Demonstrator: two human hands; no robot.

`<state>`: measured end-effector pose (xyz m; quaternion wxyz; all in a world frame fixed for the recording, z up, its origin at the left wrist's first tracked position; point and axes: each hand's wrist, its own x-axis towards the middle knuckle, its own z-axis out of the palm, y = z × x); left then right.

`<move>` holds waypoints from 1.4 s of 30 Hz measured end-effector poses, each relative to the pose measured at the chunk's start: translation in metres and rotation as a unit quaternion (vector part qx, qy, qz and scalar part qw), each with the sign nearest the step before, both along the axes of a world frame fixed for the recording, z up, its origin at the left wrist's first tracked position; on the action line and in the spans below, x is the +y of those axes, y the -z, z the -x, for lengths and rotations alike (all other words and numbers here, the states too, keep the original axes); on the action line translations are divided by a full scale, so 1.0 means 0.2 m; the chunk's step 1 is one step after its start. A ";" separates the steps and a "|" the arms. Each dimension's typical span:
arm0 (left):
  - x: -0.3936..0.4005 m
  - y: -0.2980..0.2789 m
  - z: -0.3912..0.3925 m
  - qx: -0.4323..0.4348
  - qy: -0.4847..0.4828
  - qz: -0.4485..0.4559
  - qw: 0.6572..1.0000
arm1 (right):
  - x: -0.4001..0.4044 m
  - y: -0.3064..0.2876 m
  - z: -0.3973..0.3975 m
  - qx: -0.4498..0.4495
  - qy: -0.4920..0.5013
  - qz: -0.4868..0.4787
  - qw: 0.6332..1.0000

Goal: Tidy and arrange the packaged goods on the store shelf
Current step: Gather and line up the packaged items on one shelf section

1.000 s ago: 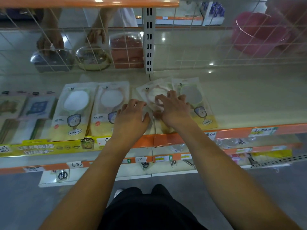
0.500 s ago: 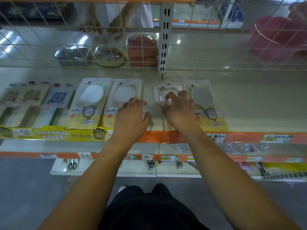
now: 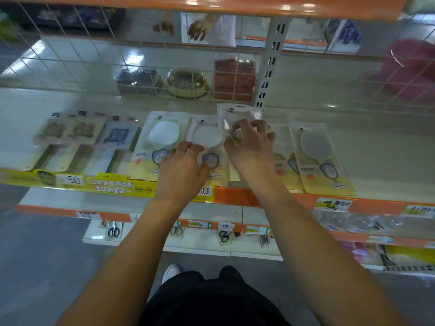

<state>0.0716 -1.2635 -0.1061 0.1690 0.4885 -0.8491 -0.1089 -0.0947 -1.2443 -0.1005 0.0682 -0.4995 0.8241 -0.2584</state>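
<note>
Several flat packets of hand mirrors lie in a row on the cream shelf (image 3: pixel 376 147). My right hand (image 3: pixel 251 149) grips the top of a pale mirror packet (image 3: pixel 237 114), which is lifted and tilted beside the white-mirror packet (image 3: pixel 162 135). My left hand (image 3: pixel 181 168) rests palm down on the second mirror packet (image 3: pixel 207 137), fingers bent and slightly apart. A green-mirror packet (image 3: pixel 317 151) lies to the right of my right hand, next to another packet partly hidden by that hand.
Smaller card packets (image 3: pixel 82 130) lie at the left of the shelf. A wire grid (image 3: pixel 70 55) backs the shelf, with boxed goods (image 3: pixel 233 78) and another person's hands (image 3: pixel 200 29) behind it. An orange price rail (image 3: pixel 294 201) runs along the front edge; lower shelves hold scissors (image 3: pixel 113 231).
My right hand has moved the pale packet left and raised its top off the shelf, closer to the second packet. My left hand has slid left onto the second packet.
</note>
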 end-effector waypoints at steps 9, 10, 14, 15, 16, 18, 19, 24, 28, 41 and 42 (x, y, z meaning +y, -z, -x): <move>-0.26 0.00 -0.29 0.038 0.007 -0.009 0.999 | -0.18 0.04 -0.33 -0.003 0.042 -0.002 0.999; -0.29 0.00 -0.32 0.045 0.010 -0.006 0.999 | -0.19 0.04 -0.36 0.009 0.049 -0.005 0.999; -0.39 0.00 -0.39 0.069 0.046 -0.003 0.997 | -0.22 0.05 -0.43 0.018 0.082 -0.027 0.996; -0.41 0.00 -0.41 0.069 0.055 -0.003 0.996 | -0.22 0.06 -0.44 0.028 0.088 -0.025 0.995; -0.43 0.00 -0.42 0.063 0.060 -0.009 0.996 | -0.22 0.08 -0.46 0.040 0.095 -0.020 0.994; -0.44 0.00 -0.46 0.049 0.067 -0.025 0.996 | -0.22 0.13 -0.50 0.071 0.111 -0.008 0.991; -0.44 0.01 -0.48 0.048 0.067 -0.031 0.996 | -0.22 0.15 -0.52 0.090 0.117 -0.007 0.989; -0.44 0.03 -0.54 0.036 0.064 -0.045 0.996 | -0.23 0.15 -0.57 0.093 0.125 -0.030 0.987; -0.45 0.03 -0.54 0.043 0.065 -0.045 0.996 | -0.25 0.10 -0.56 0.068 0.117 -0.061 0.989; -0.42 -0.01 -0.50 0.031 0.052 -0.057 0.997 | -0.22 0.17 -0.54 0.044 0.112 -0.136 0.983; -0.42 -0.01 -0.50 0.029 0.053 -0.057 0.997 | -0.23 0.17 -0.53 0.038 0.111 -0.136 0.984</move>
